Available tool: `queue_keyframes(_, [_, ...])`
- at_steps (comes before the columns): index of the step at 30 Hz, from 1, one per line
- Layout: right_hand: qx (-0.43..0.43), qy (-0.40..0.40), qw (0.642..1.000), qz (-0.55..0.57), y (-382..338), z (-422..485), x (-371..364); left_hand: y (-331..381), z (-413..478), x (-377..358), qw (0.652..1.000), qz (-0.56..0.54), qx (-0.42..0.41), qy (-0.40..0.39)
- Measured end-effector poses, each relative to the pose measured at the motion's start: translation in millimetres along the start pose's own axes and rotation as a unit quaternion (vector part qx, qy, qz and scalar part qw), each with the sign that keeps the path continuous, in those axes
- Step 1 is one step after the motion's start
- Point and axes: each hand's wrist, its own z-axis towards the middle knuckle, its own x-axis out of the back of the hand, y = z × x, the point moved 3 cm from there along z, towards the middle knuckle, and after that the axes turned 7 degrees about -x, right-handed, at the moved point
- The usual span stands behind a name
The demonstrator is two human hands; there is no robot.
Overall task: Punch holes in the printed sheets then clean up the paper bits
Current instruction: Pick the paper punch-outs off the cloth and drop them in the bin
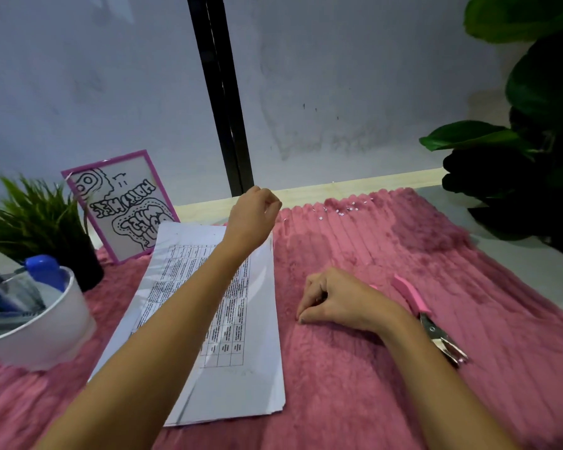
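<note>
1. From my remote seat, the punching looks finished. The stack of white printed sheets with a table grid [241,368] lies flat on the ribbed pink plush mat [403,384], left of centre. The pink-handled metal hole punch [433,323] is set down on the mat, just right of my right wrist, with nobody holding it.
2. I see faint dots near the far edge of the sheets. They may be holes, but they are too small for me to be sure.
3. The clean-up is only partly done, by my judgement. A scatter of tiny white paper bits [340,212] sits at the far edge of the mat, near the pale table edge [355,185].
4. My left hand [254,216] is raised over the top of the sheets with its fingers curled in. I cannot tell whether it holds any bits.
5. My right hand [335,300] rests on the mat with its fingertips bunched together against the plush, as if picking. I cannot tell whether a bit is caught between them.
</note>
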Motion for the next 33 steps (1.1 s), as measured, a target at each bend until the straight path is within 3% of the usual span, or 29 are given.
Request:
queue_keyframes(4, [0.008, 0.014, 0.998, -0.062, -1.0, -2.7, 0.2, 20.4, -28.9, 25.9, 0.999, -0.016, -0.034, -0.007])
queue_keyframes(6, [0.008, 0.037, 0.999, -0.030, -2.0, -8.9, 6.7, 31.6, -42.3, 36.0, 0.999, -0.027, -0.039, -0.010])
queue_keyframes(12, [0.026, 0.225, 0.963, 0.146, 0.3, -81.4, 54.7, 102.0, -80.8, 37.3, 0.990, -0.114, -0.076, -0.034])
queue_keyframes(17, [0.039, 0.365, 0.915, 0.170, 30.8, -196.4, 105.7, 215.2, -124.6, -7.0, 0.952, -0.244, -0.154, -0.102])
queue_keyframes(20, [-0.056, 0.422, 0.897, 0.117, 68.5, -274.6, 118.5, 286.5, -159.0, -48.6, 0.912, -0.326, -0.188, -0.163])
queue_keyframes(24, [-0.285, 0.410, 0.862, 0.091, 151.2, -362.7, 108.4, 361.0, -207.9, -110.7, 0.853, -0.381, -0.202, -0.293])
queue_keyframes(29, [-0.426, 0.391, 0.799, 0.164, 260.7, -401.8, 61.3, 394.4, -270.4, -228.6, 0.804, -0.299, -0.159, -0.488])
queue_keyframes(33, [-0.483, 0.393, 0.752, 0.216, 329.4, -397.0, 16.3, 381.6, -292.3, -304.6, 0.812, -0.206, -0.062, -0.542])
